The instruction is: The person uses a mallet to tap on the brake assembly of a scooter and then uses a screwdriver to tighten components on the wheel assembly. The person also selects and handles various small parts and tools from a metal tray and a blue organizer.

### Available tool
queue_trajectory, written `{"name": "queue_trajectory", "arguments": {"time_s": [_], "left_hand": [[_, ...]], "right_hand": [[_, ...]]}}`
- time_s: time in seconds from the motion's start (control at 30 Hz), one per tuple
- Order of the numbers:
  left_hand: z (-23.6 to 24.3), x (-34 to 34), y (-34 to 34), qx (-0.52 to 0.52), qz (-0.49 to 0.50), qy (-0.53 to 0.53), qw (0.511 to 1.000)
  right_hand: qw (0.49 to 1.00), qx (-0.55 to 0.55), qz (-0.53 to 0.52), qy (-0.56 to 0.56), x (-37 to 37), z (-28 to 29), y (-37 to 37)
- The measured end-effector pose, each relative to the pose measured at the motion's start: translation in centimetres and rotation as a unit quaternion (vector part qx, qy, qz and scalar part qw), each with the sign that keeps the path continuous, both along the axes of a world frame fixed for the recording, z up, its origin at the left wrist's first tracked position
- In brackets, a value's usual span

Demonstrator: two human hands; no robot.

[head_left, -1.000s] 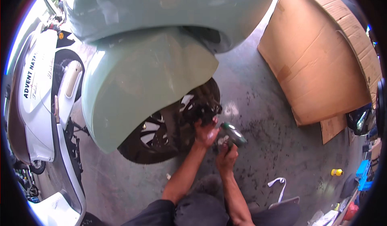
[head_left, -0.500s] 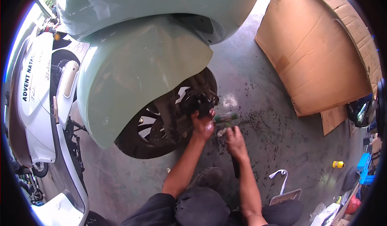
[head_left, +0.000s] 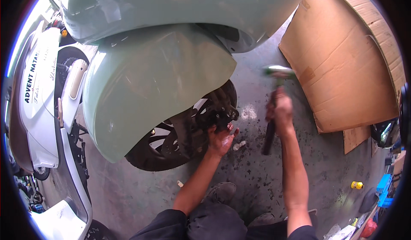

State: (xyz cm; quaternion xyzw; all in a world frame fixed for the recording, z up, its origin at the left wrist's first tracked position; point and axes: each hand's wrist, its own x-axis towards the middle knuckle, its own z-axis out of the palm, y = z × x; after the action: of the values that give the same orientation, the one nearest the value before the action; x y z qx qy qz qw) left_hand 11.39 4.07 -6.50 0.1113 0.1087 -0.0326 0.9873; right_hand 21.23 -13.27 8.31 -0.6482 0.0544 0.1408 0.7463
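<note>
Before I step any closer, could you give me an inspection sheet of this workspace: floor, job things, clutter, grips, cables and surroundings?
Surface: grey floor, scattered with dark specks.
Job's things: green-headed hammer, blurred; dark part at a spoked wheel, below a pale green fender.
Clutter: crumpled pale scrap; yellow bottle at right.
Grips: left grip at the dark part, exact hold unclear; right grip closed around the hammer's handle.
Cables: nothing seen.
Surroundings: white scooter at left; large cardboard at right.
</note>
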Motion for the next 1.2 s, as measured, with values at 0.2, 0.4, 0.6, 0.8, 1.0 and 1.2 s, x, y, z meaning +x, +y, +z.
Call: {"name": "queue_trajectory", "arguments": {"time_s": [0.2, 0.4, 0.6, 0.8, 1.0, 1.2], "left_hand": [[0.3, -0.2, 1.0, -0.034, -0.008, 0.007, 0.999], [0.8, 0.2, -0.1, -0.008, -0.012, 0.002, 1.0], [-0.2, 0.1, 0.2, -0.005, -0.008, 0.003, 1.0], [0.0, -0.3, 1.0, -0.048, -0.029, -0.011, 0.998], [0.1, -0.6, 0.8, -0.033, -0.02, 0.01, 0.999], [-0.6, 0.4, 0.1, -0.01, -0.024, -0.001, 1.0]], "right_hand": [[0.885, -0.343, 0.226, -0.221, -2.5, -2.2, 3.3], [0.944, -0.268, 0.16, -0.104, -2.5, -2.4, 2.8], [0.978, 0.199, -0.052, 0.036, -0.5, -0.3, -0.8], [0.916, -0.304, 0.197, -0.176, -2.6, -3.8, 3.0], [0.945, -0.213, 0.233, -0.08, -3.2, -3.5, 2.9], [0.958, -0.212, 0.178, -0.073, -2.7, -1.7, 2.9]]}}
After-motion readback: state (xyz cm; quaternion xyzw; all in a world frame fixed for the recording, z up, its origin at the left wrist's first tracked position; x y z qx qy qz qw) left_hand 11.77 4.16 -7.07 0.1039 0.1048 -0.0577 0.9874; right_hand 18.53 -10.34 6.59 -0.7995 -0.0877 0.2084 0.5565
